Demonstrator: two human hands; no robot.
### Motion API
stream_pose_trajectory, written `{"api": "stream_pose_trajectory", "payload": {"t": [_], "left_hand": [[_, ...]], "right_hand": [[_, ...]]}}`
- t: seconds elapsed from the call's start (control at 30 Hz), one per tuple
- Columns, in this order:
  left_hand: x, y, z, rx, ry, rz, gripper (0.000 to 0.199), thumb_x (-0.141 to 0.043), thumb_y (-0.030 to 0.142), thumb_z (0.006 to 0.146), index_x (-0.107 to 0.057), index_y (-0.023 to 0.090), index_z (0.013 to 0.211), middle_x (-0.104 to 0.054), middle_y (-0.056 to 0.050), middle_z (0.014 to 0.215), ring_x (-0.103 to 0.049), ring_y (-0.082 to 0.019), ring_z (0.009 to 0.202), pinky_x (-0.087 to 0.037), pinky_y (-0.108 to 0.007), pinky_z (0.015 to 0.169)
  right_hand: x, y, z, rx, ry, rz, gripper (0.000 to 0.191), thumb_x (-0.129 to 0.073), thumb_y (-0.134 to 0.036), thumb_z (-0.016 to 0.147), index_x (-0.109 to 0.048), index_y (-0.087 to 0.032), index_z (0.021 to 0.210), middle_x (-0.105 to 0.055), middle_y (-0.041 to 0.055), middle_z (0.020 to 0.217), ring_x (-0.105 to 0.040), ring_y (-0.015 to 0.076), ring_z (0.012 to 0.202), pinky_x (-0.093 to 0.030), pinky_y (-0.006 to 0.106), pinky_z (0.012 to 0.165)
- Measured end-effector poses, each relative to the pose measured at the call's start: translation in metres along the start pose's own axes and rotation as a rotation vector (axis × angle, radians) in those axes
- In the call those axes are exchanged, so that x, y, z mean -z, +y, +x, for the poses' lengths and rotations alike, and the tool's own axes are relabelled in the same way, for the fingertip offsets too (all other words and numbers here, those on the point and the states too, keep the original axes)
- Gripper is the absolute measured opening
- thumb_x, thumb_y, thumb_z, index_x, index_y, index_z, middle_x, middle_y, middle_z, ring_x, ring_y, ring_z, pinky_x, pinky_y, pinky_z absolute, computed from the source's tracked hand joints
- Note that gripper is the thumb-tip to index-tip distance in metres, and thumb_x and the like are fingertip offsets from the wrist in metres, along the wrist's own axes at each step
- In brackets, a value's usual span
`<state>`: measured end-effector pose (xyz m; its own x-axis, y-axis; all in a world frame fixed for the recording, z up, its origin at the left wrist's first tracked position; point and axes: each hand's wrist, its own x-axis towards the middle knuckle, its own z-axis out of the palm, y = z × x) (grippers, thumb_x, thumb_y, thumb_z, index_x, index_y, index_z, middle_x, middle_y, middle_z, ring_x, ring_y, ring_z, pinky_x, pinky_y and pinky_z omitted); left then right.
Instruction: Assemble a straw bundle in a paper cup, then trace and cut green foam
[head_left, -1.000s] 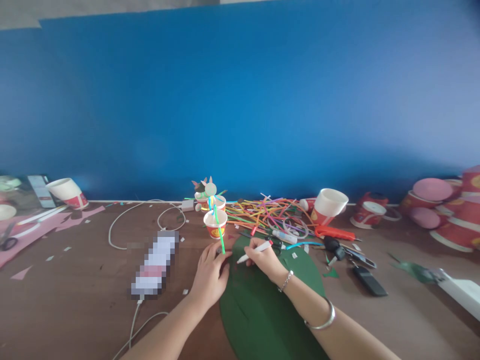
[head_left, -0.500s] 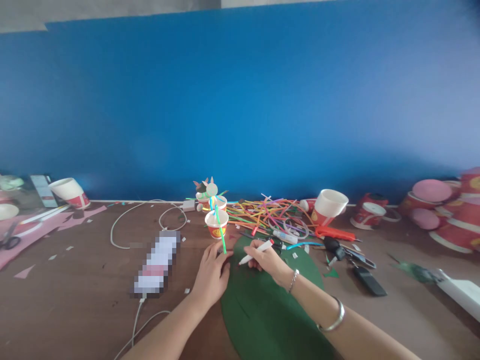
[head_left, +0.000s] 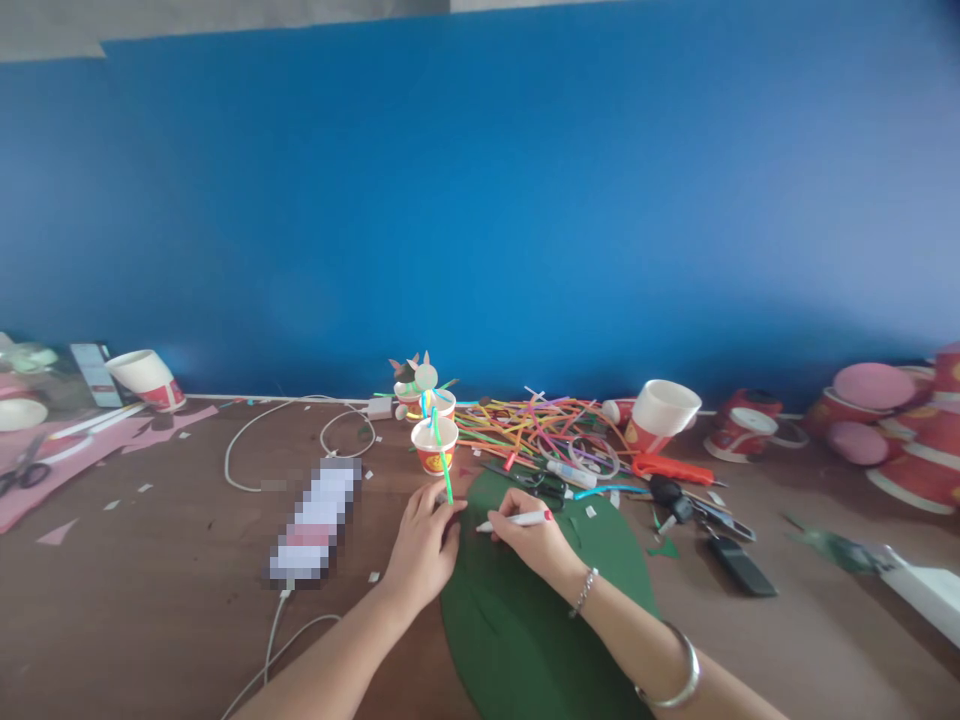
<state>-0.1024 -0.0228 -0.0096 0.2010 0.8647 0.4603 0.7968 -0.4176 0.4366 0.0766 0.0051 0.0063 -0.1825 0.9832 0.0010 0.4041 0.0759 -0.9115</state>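
A large dark green sheet (head_left: 540, 620) lies on the brown table. My right hand (head_left: 529, 535) is closed on a white marker (head_left: 529, 518) with a red end, its tip at the sheet's upper left part. My left hand (head_left: 427, 540) rests at the sheet's left edge, fingers partly spread; its fingertips touch or are close to the lower end of a green strip (head_left: 448, 475). That strip hangs down the front of a red and white paper cup (head_left: 435, 455) just beyond the hand. Whether the left fingers grip the strip is unclear.
Colourful pipe cleaners (head_left: 525, 425) are piled behind the sheet. A phone (head_left: 315, 520) with a cable lies left. To the right are a tilted cup (head_left: 660, 415), an orange tool (head_left: 675, 468), keys (head_left: 671, 500) and stacked red cups (head_left: 919, 470). Scissors (head_left: 26, 468) lie far left.
The marker in my right hand has tipped to a flatter angle, its red end lower, and the fingers have shifted slightly. My left hand has stayed in place.
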Motion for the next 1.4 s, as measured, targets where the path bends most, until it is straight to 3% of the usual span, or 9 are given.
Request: {"api": "stream_pose_trajectory", "payload": {"t": [0.4, 0.57, 1.4], "left_hand": [[0.000, 0.000, 0.000, 0.005, -0.010, 0.008, 0.034, -0.048, 0.007, 0.079, -0.062, 0.024, 0.105, -0.052, -0.008, 0.121, -0.047, -0.026, 0.115, -0.045, -0.045, 0.096], [0.001, 0.000, -0.001, -0.004, 0.013, 0.014, 0.034, -0.048, 0.008, 0.078, -0.062, 0.024, 0.104, -0.053, -0.009, 0.120, -0.048, -0.026, 0.114, -0.045, -0.047, 0.094], [0.000, 0.000, -0.001, 0.016, -0.020, 0.040, 0.030, -0.048, 0.010, 0.080, -0.061, 0.023, 0.103, -0.052, -0.009, 0.120, -0.047, -0.026, 0.114, -0.045, -0.046, 0.095]], "right_hand": [[0.001, -0.001, -0.002, -0.014, 0.019, 0.042, 0.020, -0.056, -0.028, 0.073, -0.045, -0.020, 0.057, -0.062, -0.0010, 0.053, -0.052, 0.0108, 0.046, -0.035, 0.020, 0.044], [0.004, 0.001, -0.008, 0.017, -0.051, 0.106, 0.020, -0.053, -0.029, 0.075, -0.045, -0.020, 0.060, -0.060, -0.0021, 0.048, -0.055, 0.0114, 0.044, -0.035, 0.019, 0.043], [0.000, 0.002, -0.013, 0.045, -0.078, -0.030, 0.017, -0.054, -0.021, 0.072, -0.045, -0.020, 0.058, -0.061, -0.0017, 0.049, -0.053, 0.0106, 0.046, -0.035, 0.018, 0.043]]}}
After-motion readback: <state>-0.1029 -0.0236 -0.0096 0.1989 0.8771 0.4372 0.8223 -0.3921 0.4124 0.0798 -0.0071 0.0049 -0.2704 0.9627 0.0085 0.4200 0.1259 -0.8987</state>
